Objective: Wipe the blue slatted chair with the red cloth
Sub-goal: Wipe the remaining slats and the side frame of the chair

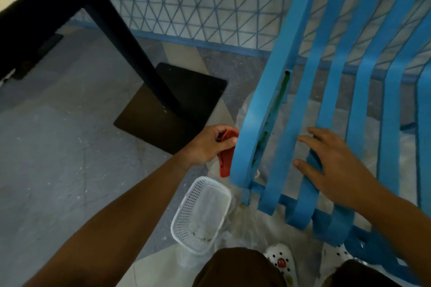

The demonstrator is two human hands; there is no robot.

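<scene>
1. The left hand [211, 144] grips the red cloth [226, 158] with curled fingers, at the outer left edge of the blue slatted chair [326, 91]. The right hand [331, 168] lies flat with straight fingers on the near slats and clamps nothing.
2. Risk: most of the cloth hangs loose below the fist, so it can catch in a gap between slats or slip from the hand during a stroke.
3. Risk: the chair looks tilted. If the flat right hand presses too lightly, the wiping push from the left can, I think, make it slide or tip.
4. Risk: the white mesh basket [200, 214] stands on the floor just beside the near left corner of the chair, and a wide stroke can knock it.
5. The slats are long, smooth, curved blue bands with open gaps. One edge on the left shows a dark greenish stain [275, 105].
6. The cloth looks soft and thin. The basket is stiff perforated plastic. The table base [170, 109], far left, is a flat dark plate.
</scene>
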